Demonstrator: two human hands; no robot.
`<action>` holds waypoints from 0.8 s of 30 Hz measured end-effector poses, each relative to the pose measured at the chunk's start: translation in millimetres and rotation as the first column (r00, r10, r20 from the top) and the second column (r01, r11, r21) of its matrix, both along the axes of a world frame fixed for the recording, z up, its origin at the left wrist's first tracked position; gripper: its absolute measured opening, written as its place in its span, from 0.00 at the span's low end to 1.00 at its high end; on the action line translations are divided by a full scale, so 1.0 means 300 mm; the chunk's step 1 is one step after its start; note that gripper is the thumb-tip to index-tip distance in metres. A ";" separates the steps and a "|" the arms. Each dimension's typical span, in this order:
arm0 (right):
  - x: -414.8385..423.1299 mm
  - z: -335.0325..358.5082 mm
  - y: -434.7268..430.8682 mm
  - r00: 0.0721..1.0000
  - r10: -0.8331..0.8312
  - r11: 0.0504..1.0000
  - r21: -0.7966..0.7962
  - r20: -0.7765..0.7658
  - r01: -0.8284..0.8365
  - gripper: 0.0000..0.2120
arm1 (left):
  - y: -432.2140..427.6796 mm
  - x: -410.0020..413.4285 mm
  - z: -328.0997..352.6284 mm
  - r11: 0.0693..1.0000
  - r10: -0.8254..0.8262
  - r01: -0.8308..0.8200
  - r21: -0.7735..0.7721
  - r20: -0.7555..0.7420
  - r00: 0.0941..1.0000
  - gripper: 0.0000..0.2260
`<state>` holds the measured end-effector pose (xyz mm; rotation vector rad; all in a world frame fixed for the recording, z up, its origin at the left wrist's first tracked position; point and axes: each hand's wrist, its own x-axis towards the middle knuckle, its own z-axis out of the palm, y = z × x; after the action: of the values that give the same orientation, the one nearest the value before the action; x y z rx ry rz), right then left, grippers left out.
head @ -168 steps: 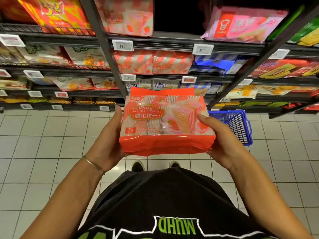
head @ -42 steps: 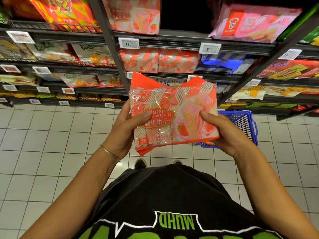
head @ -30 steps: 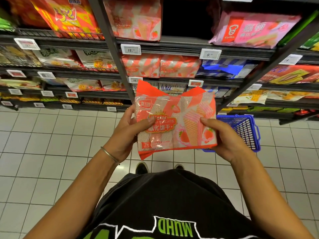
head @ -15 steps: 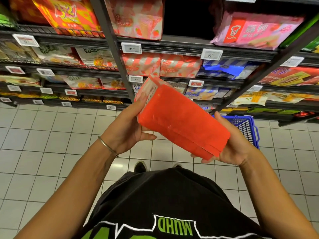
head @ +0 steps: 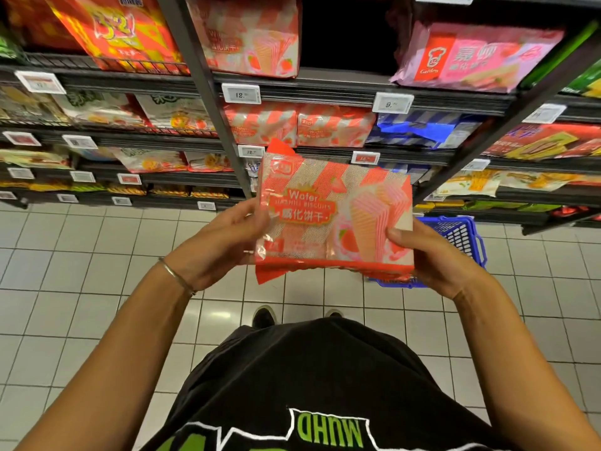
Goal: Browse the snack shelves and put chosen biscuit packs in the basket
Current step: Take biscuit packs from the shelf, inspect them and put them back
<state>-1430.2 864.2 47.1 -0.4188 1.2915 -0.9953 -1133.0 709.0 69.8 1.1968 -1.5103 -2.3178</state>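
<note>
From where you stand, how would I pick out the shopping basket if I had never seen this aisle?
Start at the dark snack shelves and follow them down to the white tiled floor on the right. The basket sits there, partly hidden behind the wafer pack and the right hand. It is the only bright blue plastic mesh thing at floor level.

The wafer pack (head: pixel 331 219) is held between the two hands in front of the shelves (head: pixel 325 89), with the left hand (head: pixel 221 245) at its left edge and the right hand (head: pixel 435 255) at its lower right corner. The basket (head: pixel 455 232) stands on the floor (head: pixel 81 271) behind the pack and to its right, near the foot of the shelves, partly hidden by the right hand. Other packs (head: pixel 335 125) lie in rows on the shelves, with price tags (head: pixel 241 93) along the shelf edges. Two shoes (head: pixel 265 315) show on the floor below the pack.
</note>
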 end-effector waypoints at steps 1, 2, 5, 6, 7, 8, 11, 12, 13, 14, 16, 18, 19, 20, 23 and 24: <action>0.003 0.001 -0.006 1.000 -0.008 1.000 -0.020 -0.017 0.008 0.28 | 0.002 -0.008 -0.005 0.999 0.015 -0.014 -0.046 0.033 0.999 0.40; 0.005 -0.001 -0.010 0.999 -0.014 0.999 -0.043 -0.033 0.013 0.24 | 0.003 -0.014 -0.012 0.997 0.022 -0.018 -0.080 0.050 0.999 0.36; 0.003 -0.018 -0.009 0.997 -0.029 0.995 -0.095 -0.077 0.021 0.25 | 0.008 -0.012 -0.031 0.994 0.012 -0.009 -0.113 0.027 1.000 0.36; 0.000 -0.025 -0.006 0.994 -0.037 0.993 -0.114 -0.105 0.025 0.29 | 0.010 -0.008 -0.035 0.992 0.007 -0.006 -0.124 0.010 1.000 0.39; -0.003 -0.032 -0.004 0.990 -0.047 0.991 -0.133 -0.137 0.028 0.33 | 0.011 -0.005 -0.039 0.990 0.004 -0.004 -0.142 0.002 1.000 0.42; -0.005 -0.038 -0.002 0.984 -0.054 0.989 -0.148 -0.171 0.028 0.37 | 0.013 -0.005 -0.044 0.986 0.003 -0.003 -0.165 0.001 1.000 0.44; -0.007 -0.050 -0.002 0.965 -0.069 0.984 -0.177 -0.254 0.024 0.44 | 0.017 -0.013 -0.060 0.974 0.020 -0.020 -0.226 -0.003 1.000 0.48; -0.006 -0.052 -0.003 0.961 -0.071 0.984 -0.179 -0.268 0.023 0.45 | 0.017 -0.016 -0.065 0.971 0.028 -0.029 -0.239 -0.010 1.000 0.47; -0.005 -0.053 -0.005 0.959 -0.073 0.984 -0.177 -0.275 0.024 0.46 | 0.016 -0.017 -0.067 0.968 0.035 -0.039 -0.248 -0.019 0.999 0.47; -0.003 -0.053 -0.007 0.958 -0.075 0.984 -0.178 -0.277 0.025 0.48 | 0.015 -0.018 -0.068 0.966 0.040 -0.046 -0.255 -0.028 0.999 0.46; 0.000 -0.052 -0.010 0.956 -0.095 0.982 -0.181 -0.279 0.045 0.48 | 0.012 -0.017 -0.070 0.962 0.046 -0.056 -0.267 -0.044 0.998 0.46; 0.004 -0.045 -0.011 0.953 -0.109 0.981 -0.188 -0.283 0.056 0.47 | 0.011 -0.017 -0.072 0.960 0.046 -0.060 -0.275 -0.055 0.997 0.46; 0.005 -0.043 -0.009 0.953 -0.107 0.980 -0.193 -0.285 0.052 0.47 | 0.011 -0.017 -0.074 0.959 0.047 -0.062 -0.276 -0.059 0.997 0.46; 0.005 -0.042 -0.009 0.952 -0.102 0.979 -0.196 -0.288 0.045 0.47 | 0.012 -0.016 -0.076 0.959 0.050 -0.065 -0.277 -0.060 0.997 0.46; 0.004 -0.039 -0.006 0.953 -0.095 0.978 -0.205 -0.288 0.035 0.47 | 0.016 -0.015 -0.083 0.958 0.055 -0.074 -0.276 -0.074 0.996 0.46; 0.003 -0.039 -0.005 0.953 -0.094 0.978 -0.205 -0.288 0.035 0.47 | 0.018 -0.015 -0.086 0.958 0.057 -0.076 -0.276 -0.076 0.996 0.45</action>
<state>-1429.1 862.8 35.3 -0.7042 1.4871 -1.1531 -1137.6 714.4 44.1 1.0676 -1.6764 -1.9974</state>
